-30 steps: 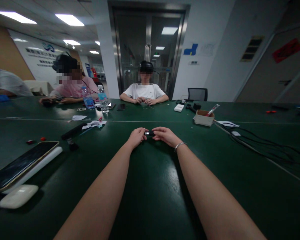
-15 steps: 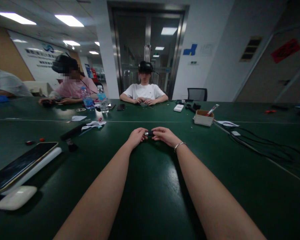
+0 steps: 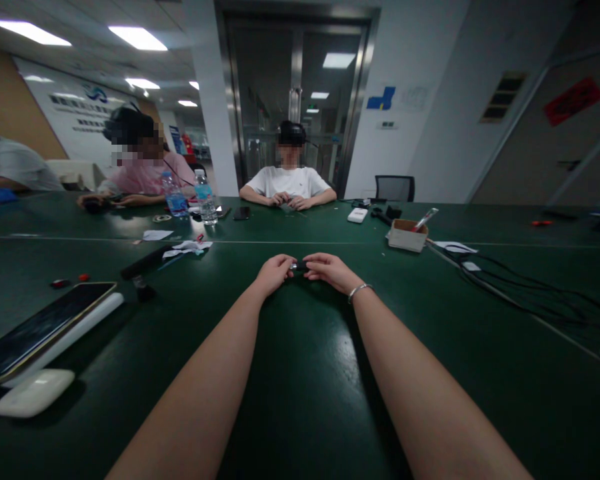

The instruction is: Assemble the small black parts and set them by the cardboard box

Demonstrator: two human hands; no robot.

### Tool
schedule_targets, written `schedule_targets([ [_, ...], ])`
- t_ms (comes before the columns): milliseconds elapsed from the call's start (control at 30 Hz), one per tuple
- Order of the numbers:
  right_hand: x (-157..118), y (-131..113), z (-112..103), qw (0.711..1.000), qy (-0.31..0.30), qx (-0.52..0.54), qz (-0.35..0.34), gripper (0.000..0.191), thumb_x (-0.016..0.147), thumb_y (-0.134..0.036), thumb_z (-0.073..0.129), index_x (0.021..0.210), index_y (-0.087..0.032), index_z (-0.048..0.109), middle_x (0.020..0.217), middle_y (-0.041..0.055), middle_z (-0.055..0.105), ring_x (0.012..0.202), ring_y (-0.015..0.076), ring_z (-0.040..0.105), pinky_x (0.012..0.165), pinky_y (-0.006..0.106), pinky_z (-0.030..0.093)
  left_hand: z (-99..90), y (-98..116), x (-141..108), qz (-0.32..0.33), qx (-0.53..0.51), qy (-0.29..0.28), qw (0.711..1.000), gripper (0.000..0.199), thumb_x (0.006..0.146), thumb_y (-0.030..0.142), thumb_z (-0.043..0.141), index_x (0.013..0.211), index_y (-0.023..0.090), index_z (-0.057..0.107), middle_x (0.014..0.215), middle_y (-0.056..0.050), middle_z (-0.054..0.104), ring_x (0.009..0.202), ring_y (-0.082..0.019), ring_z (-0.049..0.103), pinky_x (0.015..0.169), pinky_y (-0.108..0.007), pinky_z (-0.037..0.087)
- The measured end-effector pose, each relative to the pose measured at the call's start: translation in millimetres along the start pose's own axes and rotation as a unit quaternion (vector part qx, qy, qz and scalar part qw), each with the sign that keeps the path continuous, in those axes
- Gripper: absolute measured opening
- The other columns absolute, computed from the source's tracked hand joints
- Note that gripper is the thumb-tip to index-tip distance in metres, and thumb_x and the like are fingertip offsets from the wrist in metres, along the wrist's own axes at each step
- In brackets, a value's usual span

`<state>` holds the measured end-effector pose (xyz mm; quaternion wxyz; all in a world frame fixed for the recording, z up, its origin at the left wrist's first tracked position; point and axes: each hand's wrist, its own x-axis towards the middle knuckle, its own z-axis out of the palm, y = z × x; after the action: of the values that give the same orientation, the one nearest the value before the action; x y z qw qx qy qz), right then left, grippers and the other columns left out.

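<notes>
A small black object with a silver end [image 3: 301, 266] is held level between my two hands, just above the green table [image 3: 300, 400]. My left hand [image 3: 276, 275] pinches its silver end. The fingers of my right hand [image 3: 328, 271] close on its black end. A silver bracelet [image 3: 360, 292] circles my right wrist. What exactly the small object is cannot be made out.
At the left lie a phone [image 3: 45, 327], a white rounded case [image 3: 35, 393] and a black brush [image 3: 143, 288]. Two bottles [image 3: 206, 200] stand farther back. A small box [image 3: 407, 236] and black cables [image 3: 525, 280] are at the right. A person [image 3: 289, 180] sits opposite.
</notes>
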<state>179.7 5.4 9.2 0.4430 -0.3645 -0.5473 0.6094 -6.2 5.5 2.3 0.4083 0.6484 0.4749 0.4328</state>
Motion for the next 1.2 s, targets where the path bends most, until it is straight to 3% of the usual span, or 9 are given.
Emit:
schedule_targets([
  [133,-0.4,-1.0,0.7,1.000,0.006,0.002,0.006,0.015,0.080,-0.005,0.063,0.094,-0.011,0.064,0.076,0.0045,0.069,0.062,0.0094,0.068,0.057,0.015,0.057,0.1,2.0,-1.1,-0.024,-0.009,0.004,1.000,0.028,0.085,0.027,0.045,0.098,0.011,0.063,0.061,-0.002,0.059,0.050,-0.008,0.047,0.047,-0.019,0.035],
  [633,-1.2,-1.9,1.9,1.000,0.007,-0.002,0.007,0.015,0.080,-0.004,0.063,0.093,-0.011,0.064,0.076,0.0050,0.069,0.062,0.0095,0.068,0.057,0.015,0.057,-0.6,-3.8,2.3,0.002,0.002,-0.008,1.000,0.029,0.085,0.030,0.046,0.099,0.011,0.063,0.062,-0.001,0.057,0.052,-0.008,0.046,0.047,-0.018,0.034],
  [867,-0.3,-0.8,1.1,1.000,0.006,0.002,0.006,0.015,0.080,-0.004,0.062,0.094,-0.011,0.064,0.077,0.0050,0.069,0.062,0.0094,0.068,0.056,0.014,0.057,0.0,2.6,-1.5,-0.019,0.000,-0.003,1.000,0.030,0.086,0.031,0.045,0.098,0.011,0.064,0.061,-0.002,0.058,0.052,-0.009,0.047,0.048,-0.020,0.035],
  [1200,2.4,0.4,0.9,1.000,0.027,0.002,0.011,0.005,0.082,-0.009,0.063,0.086,-0.010,0.064,0.065,0.0044,0.066,0.052,0.0079,0.064,0.049,0.013,0.053,0.9,-2.5,-1.2,0.011,-0.017,0.000,1.000,0.030,0.073,0.022,0.060,0.101,0.013,0.063,0.074,-0.003,0.060,0.061,-0.010,0.051,0.050,-0.020,0.038],
])
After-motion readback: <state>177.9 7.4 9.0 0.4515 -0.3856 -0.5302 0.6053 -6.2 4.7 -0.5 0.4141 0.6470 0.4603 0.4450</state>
